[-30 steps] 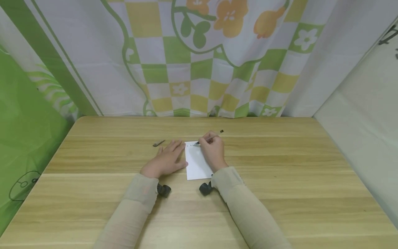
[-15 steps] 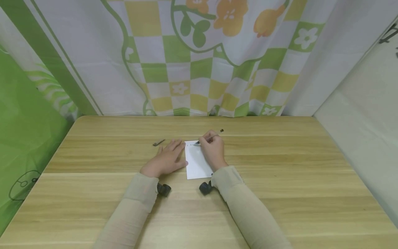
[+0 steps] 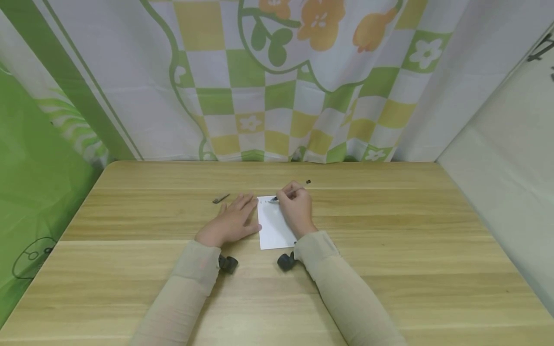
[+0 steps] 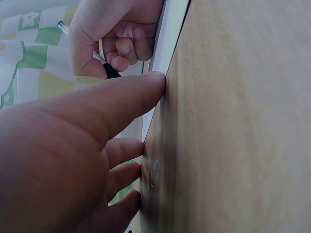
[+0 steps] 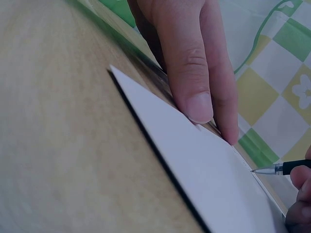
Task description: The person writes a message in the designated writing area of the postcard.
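A small white sheet of paper (image 3: pixel 274 228) lies on the wooden table, with a few tiny dark marks along its top. My right hand (image 3: pixel 296 209) pinches a pen (image 5: pixel 274 169) with a dark grip and clear barrel. Its metal tip meets the sheet near the top edge in the right wrist view. My left hand (image 3: pixel 231 221) lies with fingers spread along the sheet's left side. The left thumb (image 4: pixel 146 87) presses the sheet's edge, and a fingertip touches it near the top corner. The right palm hides part of the sheet's right side.
Beyond the left fingers lies a small dark pen cap (image 3: pixel 221 198). A black wrist camera (image 3: pixel 228 264) sits at the left cuff, another black camera (image 3: pixel 286 262) at the right. The table (image 3: pixel 411 250) ends at a patterned curtain (image 3: pixel 277 110).
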`<state>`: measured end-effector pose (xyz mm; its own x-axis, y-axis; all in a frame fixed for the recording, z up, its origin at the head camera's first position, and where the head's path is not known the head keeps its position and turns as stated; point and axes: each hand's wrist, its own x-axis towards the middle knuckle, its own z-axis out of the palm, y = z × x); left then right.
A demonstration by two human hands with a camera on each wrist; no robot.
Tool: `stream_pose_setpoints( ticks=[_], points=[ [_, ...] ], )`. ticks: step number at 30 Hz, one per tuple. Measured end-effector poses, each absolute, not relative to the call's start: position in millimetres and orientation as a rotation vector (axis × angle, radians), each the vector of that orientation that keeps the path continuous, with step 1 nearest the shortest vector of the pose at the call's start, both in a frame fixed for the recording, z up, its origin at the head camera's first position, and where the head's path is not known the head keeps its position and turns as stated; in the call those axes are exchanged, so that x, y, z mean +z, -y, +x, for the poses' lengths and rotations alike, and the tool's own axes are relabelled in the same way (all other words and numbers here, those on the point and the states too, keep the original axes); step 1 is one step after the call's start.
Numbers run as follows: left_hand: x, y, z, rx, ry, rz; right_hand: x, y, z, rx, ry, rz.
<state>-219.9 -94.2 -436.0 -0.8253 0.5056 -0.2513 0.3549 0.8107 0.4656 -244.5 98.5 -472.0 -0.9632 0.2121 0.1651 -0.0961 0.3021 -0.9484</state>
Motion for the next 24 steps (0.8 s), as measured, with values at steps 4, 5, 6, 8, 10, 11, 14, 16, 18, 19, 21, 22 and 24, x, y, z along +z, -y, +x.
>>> stream_pose_setpoints(
  ticks=[4,5,6,8,10,11,14,16,18,19,21,22,24],
  points=[
    [-435.8,94.3,-219.3,0.581,-2.623,0.639,-470.8,-98.0,-243.7,1.71,2.321,-0.107],
    [-435.7,94.3,-219.1,0.583,-2.621,0.638,-470.6,-97.9,-243.5,1.712,2.322,-0.11],
    [-435.4,94.3,-218.9,0.585,-2.62,0.636,-470.3,-97.8,-243.4,1.716,2.32,-0.111],
    [-435.1,94.4,-218.9,0.587,-2.618,0.635,-470.5,-97.7,-243.6,1.717,2.321,-0.116],
    [-434.8,94.5,-218.8,0.586,-2.618,0.635,-470.6,-97.7,-243.7,1.718,2.316,-0.119],
    [-434.8,94.6,-218.9,0.586,-2.618,0.635,-470.8,-97.8,-243.8,1.718,2.314,-0.121],
    [-434.8,94.4,-218.8,0.588,-2.617,0.634,-470.9,-97.9,-243.7,1.728,2.301,-0.122],
    [-435.1,94.3,-219.0,0.59,-2.617,0.634,-471.3,-97.9,-244.0,1.735,2.296,-0.124],
    [-435.4,94.2,-219.2,0.591,-2.617,0.632,-471.6,-98.0,-244.2,1.74,2.296,-0.127],
    [-435.8,94.2,-219.5,0.592,-2.617,0.633,-471.7,-98.0,-244.3,1.739,2.3,-0.13],
    [-435.9,94.6,-219.5,0.591,-2.619,0.634,-471.4,-97.8,-244.1,1.74,2.303,-0.135],
    [-436.0,94.7,-219.6,0.592,-2.619,0.635,-471.1,-97.8,-243.9,1.742,2.303,-0.138],
    [-435.9,94.8,-219.3,0.594,-2.619,0.637,-470.9,-98.1,-243.8,1.747,2.299,-0.137]
  ],
)
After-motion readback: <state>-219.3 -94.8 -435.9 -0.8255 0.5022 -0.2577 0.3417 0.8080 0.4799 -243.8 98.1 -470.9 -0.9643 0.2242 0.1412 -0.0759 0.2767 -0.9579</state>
